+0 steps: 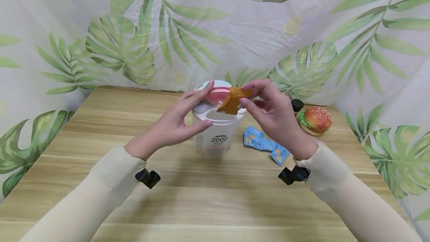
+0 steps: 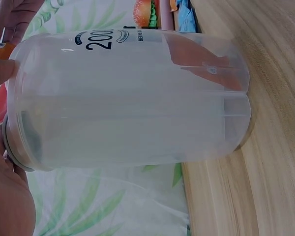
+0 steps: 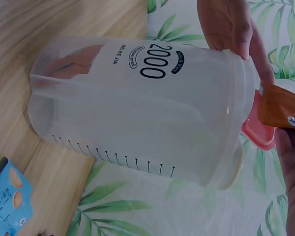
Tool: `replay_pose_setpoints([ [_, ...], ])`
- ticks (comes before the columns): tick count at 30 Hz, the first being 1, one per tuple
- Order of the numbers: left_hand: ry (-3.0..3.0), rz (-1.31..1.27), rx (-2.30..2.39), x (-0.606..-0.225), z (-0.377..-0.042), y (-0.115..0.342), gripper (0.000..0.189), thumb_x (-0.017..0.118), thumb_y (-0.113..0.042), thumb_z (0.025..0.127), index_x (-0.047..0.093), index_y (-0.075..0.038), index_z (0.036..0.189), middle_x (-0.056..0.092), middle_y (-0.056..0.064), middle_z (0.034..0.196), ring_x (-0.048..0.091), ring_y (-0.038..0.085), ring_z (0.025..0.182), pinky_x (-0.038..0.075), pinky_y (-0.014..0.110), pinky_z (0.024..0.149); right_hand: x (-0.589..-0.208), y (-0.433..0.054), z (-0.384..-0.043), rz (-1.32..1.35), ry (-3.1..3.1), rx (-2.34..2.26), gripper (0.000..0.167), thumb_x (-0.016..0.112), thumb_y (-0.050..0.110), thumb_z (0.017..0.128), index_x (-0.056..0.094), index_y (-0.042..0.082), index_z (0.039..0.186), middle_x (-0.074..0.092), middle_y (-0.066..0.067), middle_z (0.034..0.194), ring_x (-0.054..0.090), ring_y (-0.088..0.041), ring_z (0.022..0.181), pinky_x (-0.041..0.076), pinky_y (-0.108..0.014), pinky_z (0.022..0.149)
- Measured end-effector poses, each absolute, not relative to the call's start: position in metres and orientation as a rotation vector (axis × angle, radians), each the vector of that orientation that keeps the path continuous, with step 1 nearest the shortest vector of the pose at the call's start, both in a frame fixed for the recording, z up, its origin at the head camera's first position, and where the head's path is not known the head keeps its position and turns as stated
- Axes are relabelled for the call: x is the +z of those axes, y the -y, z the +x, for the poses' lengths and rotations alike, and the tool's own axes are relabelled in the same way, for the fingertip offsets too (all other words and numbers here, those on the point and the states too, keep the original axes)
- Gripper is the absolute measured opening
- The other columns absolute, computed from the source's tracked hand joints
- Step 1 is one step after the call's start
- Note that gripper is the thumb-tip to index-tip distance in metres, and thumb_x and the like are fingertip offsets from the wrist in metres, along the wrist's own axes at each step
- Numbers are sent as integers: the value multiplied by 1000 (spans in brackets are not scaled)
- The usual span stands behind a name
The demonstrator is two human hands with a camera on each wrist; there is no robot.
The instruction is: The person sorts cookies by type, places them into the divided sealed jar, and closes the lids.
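Note:
A translucent white storage container (image 1: 218, 137) marked 2000 stands upright on the table, the pink-lined flap (image 1: 218, 95) of its lid raised. My left hand (image 1: 179, 122) holds the container's top, thumb at the front rim and fingers by the raised flap. Between thumb and fingers, my right hand (image 1: 270, 107) pinches an orange snack packet (image 1: 231, 102) right over the lid opening. Through the clear wall, an orange-brown packet (image 2: 201, 61) shows at the bottom of the container. Several blue snack packets (image 1: 265, 145) lie on the table below my right hand.
To the right, a toy hamburger (image 1: 315, 120) sits near the table's far edge, beside a small black round object (image 1: 297, 104). Leaf-patterned cloth (image 1: 188, 29) hangs behind the wooden table (image 1: 215, 201).

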State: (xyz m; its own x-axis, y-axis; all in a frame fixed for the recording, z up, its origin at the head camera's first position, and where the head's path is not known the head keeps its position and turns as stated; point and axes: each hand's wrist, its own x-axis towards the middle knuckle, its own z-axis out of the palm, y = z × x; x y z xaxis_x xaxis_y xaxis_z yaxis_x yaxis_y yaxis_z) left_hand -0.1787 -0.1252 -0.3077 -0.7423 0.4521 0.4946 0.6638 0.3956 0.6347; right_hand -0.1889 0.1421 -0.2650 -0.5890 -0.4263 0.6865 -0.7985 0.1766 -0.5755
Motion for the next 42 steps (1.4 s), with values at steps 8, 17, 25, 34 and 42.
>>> replay_pose_setpoints([
  [8, 2392, -996, -1282, -312, -181, 125, 88, 78, -14, 94, 29, -24, 167, 57, 5, 152, 45, 22, 144, 45, 51, 116, -271, -135, -188, 1296, 2234, 1123, 25, 74, -2, 94, 66, -2, 117, 74, -12, 110, 74, -19, 98, 66, -28, 83],
  [17, 2375, -999, -1282, -313, -183, 125, 89, 78, -14, 94, 29, -26, 167, 59, 6, 148, 46, 21, 142, 47, 48, 114, -271, -135, -188, 1409, 2313, 1005, 19, 73, 2, 97, 71, 5, 115, 75, -4, 110, 74, -13, 98, 63, -26, 90],
  [25, 2365, -1009, -1282, -314, -183, 125, 90, 79, -14, 93, 29, -25, 167, 58, 5, 150, 46, 20, 142, 47, 47, 115, -273, -135, -190, 1452, 2330, 883, 16, 72, 3, 97, 72, 6, 113, 76, -2, 109, 72, -11, 98, 62, -26, 88],
  [34, 2346, -1016, -1281, -312, -184, 123, 89, 80, -13, 93, 31, -22, 166, 59, 4, 149, 48, 19, 141, 46, 43, 116, -276, -138, -191, 1488, 2324, 836, 18, 69, 3, 99, 74, 9, 115, 76, 0, 112, 70, -12, 102, 61, -29, 89],
  [42, 2357, -1002, -1280, -313, -183, 124, 90, 80, -14, 93, 30, -25, 166, 60, 3, 148, 47, 19, 141, 45, 45, 116, -279, -140, -192, 1505, 2324, 821, 20, 69, 4, 100, 74, 10, 118, 76, 0, 117, 68, -13, 107, 60, -30, 90],
])
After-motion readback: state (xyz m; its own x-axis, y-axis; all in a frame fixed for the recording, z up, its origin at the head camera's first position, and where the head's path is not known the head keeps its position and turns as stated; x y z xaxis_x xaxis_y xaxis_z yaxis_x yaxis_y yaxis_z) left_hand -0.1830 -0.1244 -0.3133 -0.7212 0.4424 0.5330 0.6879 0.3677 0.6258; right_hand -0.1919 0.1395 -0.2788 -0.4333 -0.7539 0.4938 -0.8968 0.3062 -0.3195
